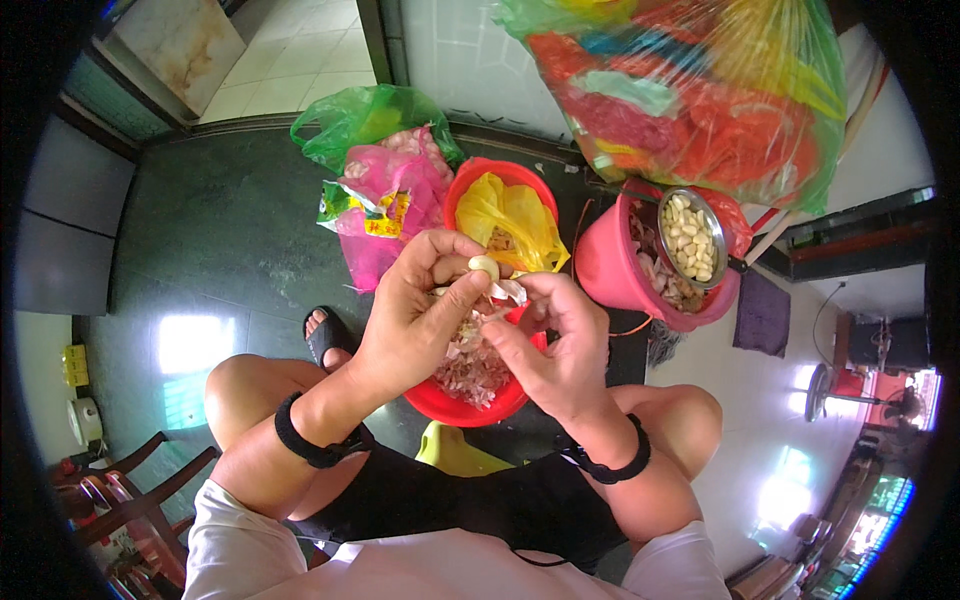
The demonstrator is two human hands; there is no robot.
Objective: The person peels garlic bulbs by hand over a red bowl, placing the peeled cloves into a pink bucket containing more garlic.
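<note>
In front of me, my left hand (415,315) pinches a pale, peeled garlic clove (484,268) between thumb and fingers. Close beside it, my right hand (562,340) grips a bit of white garlic skin (512,292) with its thumb and fingertips. Both hands hover over a red basin (462,411), partly covering it. Loose pinkish garlic skins (472,368) lie inside that basin. To the right, a metal bowl (721,252) of peeled cloves (688,240) rests on a pink bucket (603,262), which also holds garlic skins.
Beyond the hands stands another red basin (470,178) lined with a yellow plastic bag (522,215). Left of it are a pink mesh bag (425,195) of garlic and a green bag (365,112). A large stuffed plastic bag (690,110) fills the far right. My knees flank the near basin.
</note>
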